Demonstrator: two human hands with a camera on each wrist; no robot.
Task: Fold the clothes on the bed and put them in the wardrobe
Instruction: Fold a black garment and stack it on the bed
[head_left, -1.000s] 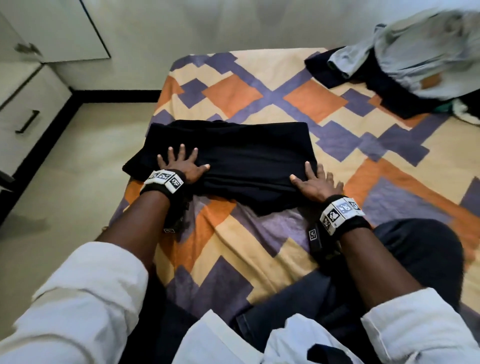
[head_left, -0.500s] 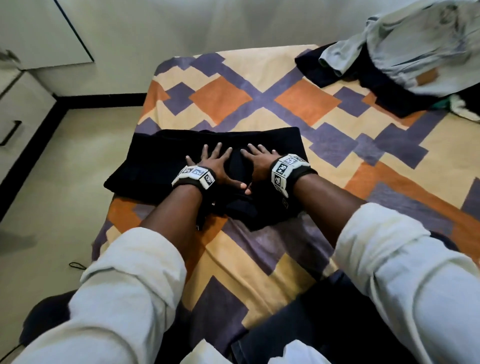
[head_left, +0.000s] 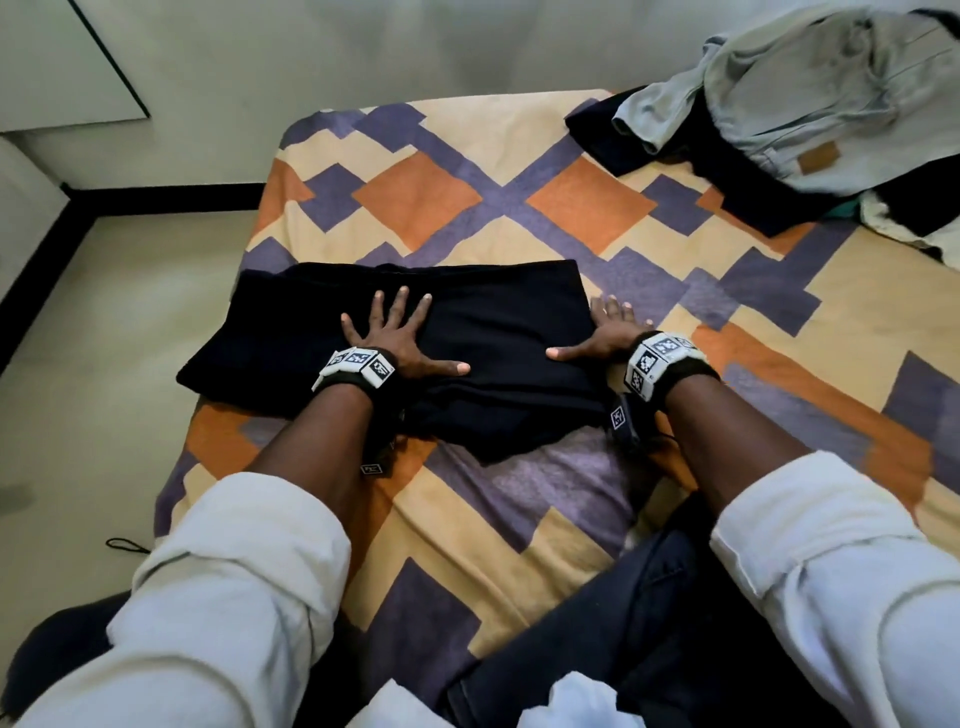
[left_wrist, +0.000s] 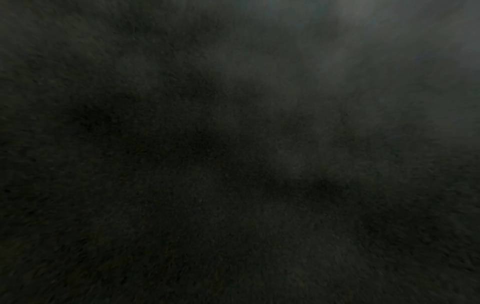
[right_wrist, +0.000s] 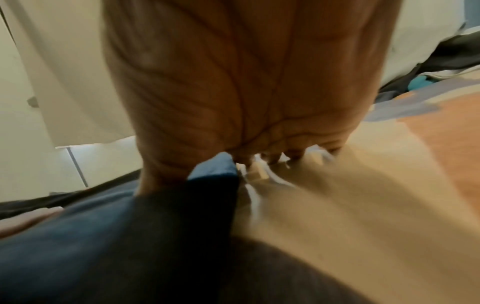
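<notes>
Both hands are spreading apart again after meeting at the middle half a second ago, so the smoothing pass looks finished and the next fold seems due. The left hand is pressing flat, fingers splayed, on the black garment; the right hand is lying open-fingered at its right edge. The garment is lying near the bed's left side, long axis running left to right. Farther back, the unfolded pile is waiting.
</notes>
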